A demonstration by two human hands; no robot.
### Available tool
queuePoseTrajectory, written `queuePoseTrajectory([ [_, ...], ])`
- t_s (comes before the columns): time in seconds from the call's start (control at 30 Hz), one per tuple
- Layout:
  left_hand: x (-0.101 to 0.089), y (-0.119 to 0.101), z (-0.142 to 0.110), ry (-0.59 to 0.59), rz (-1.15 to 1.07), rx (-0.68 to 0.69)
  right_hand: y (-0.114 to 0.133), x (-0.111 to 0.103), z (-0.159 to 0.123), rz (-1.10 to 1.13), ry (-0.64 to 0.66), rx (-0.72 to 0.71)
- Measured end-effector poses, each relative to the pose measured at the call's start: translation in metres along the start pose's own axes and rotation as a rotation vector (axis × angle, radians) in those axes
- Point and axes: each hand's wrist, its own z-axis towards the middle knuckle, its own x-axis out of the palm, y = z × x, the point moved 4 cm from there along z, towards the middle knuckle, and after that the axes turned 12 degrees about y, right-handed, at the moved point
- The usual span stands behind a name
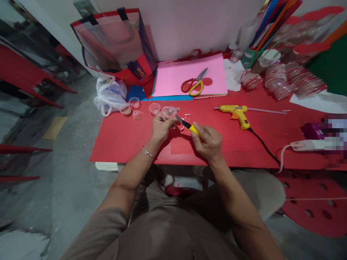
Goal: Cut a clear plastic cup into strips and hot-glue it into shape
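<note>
My left hand [160, 127] grips a small clear plastic cup [168, 113] above the red table. The fingers of my right hand [208, 140] are wrapped round the yellow handle of a utility knife [193, 129]. Its blade points left and meets the cup's near right side; whether it cuts in, I cannot tell. Thin pale shavings [185, 119] lie on the table beside the blade. Left of my left hand stand more clear cups, among them one cup [154, 108] close by and another [134, 102] farther left.
A yellow glue gun [235, 112] lies at the right, its black cord running to a white power strip [307, 145]. Scissors [195, 83] rest on pink paper [170, 77]. Stacked plastic lids [276, 81] fill the back right. A shopping bag [116, 47] and white plastic bag [110, 95] stand left.
</note>
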Motion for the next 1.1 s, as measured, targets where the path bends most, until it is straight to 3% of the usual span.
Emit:
queuePoseTrajectory([
  [1.1,-0.0018,0.0033,-0.0002,0.038,0.022,0.018,-0.0011,-0.0005,0.0006,0.015,-0.008,-0.018],
])
